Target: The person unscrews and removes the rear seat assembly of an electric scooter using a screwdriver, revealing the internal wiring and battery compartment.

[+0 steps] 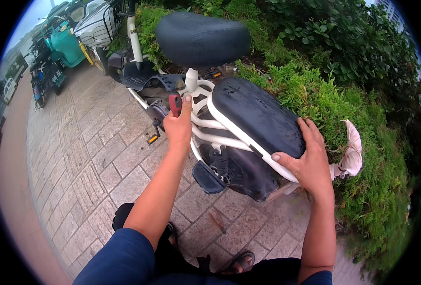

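Paving [101, 156] spreads beneath both hands, and a green hedge [376, 204] rises beyond the right hand [315, 166], crowding the far side of the bike [222, 140]. A teal vehicle [67, 45] is parked well apart from the left hand [177, 126], far off to its upper left. The bike, white-framed, lies directly ahead of both hands, its long axis slanting from beyond the left hand, up and left, down to the right hand at the rear. Its black rear pad [258, 114] runs along that slant, to the right of the left hand; the right hand is nearer, touching it, fingers spread over the rear end and thumb on the white rail. The black saddle [203, 40] hangs beyond the left hand, closing in the space above it. The seat post [191, 80] stands just past the left thumb, with frame tubes close on the right. A dark footrest [208, 177] juts out below and right of the left hand, and a pedal [152, 138] sits to its lower left. The left hand is closed around a red-handled tool [175, 103], whose working end I cannot make out; a small reddish object [216, 218] lies on the ground well below
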Motion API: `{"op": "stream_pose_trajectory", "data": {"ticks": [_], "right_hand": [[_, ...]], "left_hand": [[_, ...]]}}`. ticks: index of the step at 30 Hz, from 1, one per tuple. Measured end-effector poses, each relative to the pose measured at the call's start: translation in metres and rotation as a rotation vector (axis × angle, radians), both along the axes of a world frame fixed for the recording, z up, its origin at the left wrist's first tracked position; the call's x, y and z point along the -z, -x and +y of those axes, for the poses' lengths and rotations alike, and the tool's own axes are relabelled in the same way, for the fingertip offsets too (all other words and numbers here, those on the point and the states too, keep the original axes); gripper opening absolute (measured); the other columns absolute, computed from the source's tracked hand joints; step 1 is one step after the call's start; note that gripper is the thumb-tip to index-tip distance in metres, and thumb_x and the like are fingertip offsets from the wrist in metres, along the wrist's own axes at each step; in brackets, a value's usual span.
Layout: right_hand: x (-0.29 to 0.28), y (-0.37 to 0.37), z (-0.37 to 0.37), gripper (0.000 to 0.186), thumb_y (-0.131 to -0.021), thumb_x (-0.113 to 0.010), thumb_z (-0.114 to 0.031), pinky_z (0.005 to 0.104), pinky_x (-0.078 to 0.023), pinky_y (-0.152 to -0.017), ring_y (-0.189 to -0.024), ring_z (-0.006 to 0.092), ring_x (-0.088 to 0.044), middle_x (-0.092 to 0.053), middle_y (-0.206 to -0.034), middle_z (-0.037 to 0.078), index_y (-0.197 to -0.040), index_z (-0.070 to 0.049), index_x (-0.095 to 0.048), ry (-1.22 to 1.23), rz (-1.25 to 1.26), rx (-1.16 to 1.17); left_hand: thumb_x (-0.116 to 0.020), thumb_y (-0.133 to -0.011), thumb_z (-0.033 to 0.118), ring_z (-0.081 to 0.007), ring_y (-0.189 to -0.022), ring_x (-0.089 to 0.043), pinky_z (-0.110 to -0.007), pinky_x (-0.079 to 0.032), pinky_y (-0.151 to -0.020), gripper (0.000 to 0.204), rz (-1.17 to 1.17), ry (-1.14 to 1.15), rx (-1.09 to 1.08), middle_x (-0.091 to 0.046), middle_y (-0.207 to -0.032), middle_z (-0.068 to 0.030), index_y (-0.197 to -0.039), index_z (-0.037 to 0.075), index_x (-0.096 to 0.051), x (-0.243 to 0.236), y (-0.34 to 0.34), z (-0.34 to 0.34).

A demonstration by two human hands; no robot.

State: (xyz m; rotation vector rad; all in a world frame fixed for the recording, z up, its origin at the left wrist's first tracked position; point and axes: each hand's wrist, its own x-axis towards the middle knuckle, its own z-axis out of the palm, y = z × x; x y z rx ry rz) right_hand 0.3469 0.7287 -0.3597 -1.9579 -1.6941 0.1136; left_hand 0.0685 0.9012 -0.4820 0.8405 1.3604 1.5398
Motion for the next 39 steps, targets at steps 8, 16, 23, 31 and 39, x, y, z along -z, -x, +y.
{"op": "stream_pose_trajectory", "data": {"ticks": [8,16,23,31,39], "right_hand": [[0.003,0.015,-0.029,0.061,-0.088,-0.088,-0.027,0.048,-0.043,-0.12,-0.144,0.0399,-0.055,-0.062,-0.149,0.024,-0.138,0.001,-0.068,-0.268,0.048,-0.093],[-0.021,-0.044,-0.101,0.027,-0.11,-0.063,-0.021,0.0339,-0.052,-0.104,-0.119,0.0207,-0.069,-0.074,-0.127,0.013,-0.127,0.0,-0.069,-0.899,0.3,0.217],[-0.043,-0.101,-0.024,0.054,-0.106,-0.067,-0.026,0.0364,-0.058,-0.105,-0.122,0.0246,-0.069,-0.064,-0.142,0.018,-0.147,0.007,-0.056,-0.33,1.185,-0.02],[-0.032,-0.086,-0.04,0.036,-0.095,-0.061,0.001,0.0264,-0.062,-0.065,-0.08,0.0135,-0.066,-0.068,-0.123,0.015,-0.131,0.001,-0.06,-0.508,1.44,-0.031],[-0.027,-0.05,-0.103,0.032,-0.094,-0.069,-0.004,0.0303,-0.06,-0.063,-0.077,0.017,-0.063,-0.063,-0.126,0.02,-0.125,-0.002,-0.06,-0.498,1.366,-0.035]], "left_hand": [[-0.084,-0.082,0.021,-0.0297,-0.09,-0.074,-0.043,-0.056,-0.081,0.037,0.473,0.651,-0.022,-0.076,-0.095,-0.0174,-0.108,-0.005,-0.075,0.219,0.069,-0.104],[-0.073,-0.087,0.018,-0.0429,-0.113,-0.074,-0.048,-0.059,-0.094,0.035,1.051,0.813,0.559,-0.076,-0.118,-0.0283,-0.114,-0.003,-0.076,0.343,0.086,-0.164],[-0.067,-0.092,0.022,-0.0434,-0.116,-0.072,-0.047,-0.058,-0.1,0.035,1.071,0.874,0.528,-0.075,-0.121,-0.0271,-0.117,-0.001,-0.077,0.282,0.05,-0.144],[-0.059,-0.109,0.024,-0.0248,-0.107,-0.064,-0.037,-0.05,-0.097,0.028,0.561,-0.347,-0.286,-0.066,-0.118,-0.0137,-0.119,-0.001,-0.068,0.036,0.015,-0.027],[-0.073,-0.096,0.02,-0.041,-0.136,-0.06,-0.043,-0.044,-0.117,0.048,0.519,-0.446,0.149,-0.064,-0.143,-0.0253,-0.139,-0.002,-0.065,-0.072,-0.024,-0.053]]}}
